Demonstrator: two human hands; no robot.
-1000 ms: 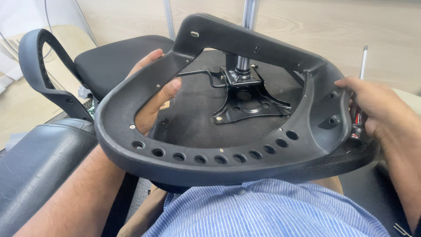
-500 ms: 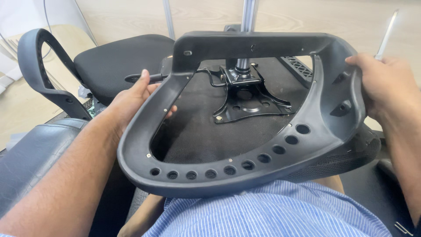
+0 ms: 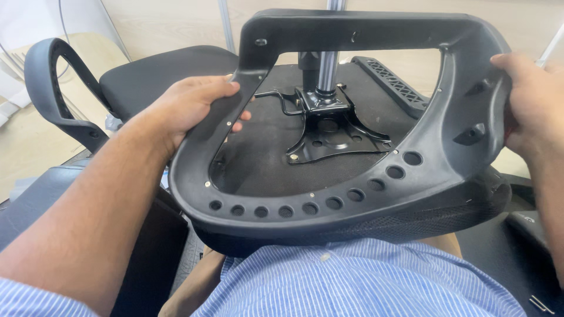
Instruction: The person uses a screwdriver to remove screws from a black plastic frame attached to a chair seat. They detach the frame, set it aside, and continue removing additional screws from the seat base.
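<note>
Right hand point(image 3: 531, 111) cut off by the picture's right edge, fingertips hidden behind the black plastic frame point(image 3: 352, 202). Chrome post point(image 3: 326, 70) partly hidden behind the frame's top bar, its upper end out of view. Left hand point(image 3: 188, 108) fingers partly tucked under the frame.

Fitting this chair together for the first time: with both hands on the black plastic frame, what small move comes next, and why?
Probably lower the frame a little onto the upturned seat. The left hand and right hand hold its sides, and it sits tilted, far edge raised above the metal plate.
</note>
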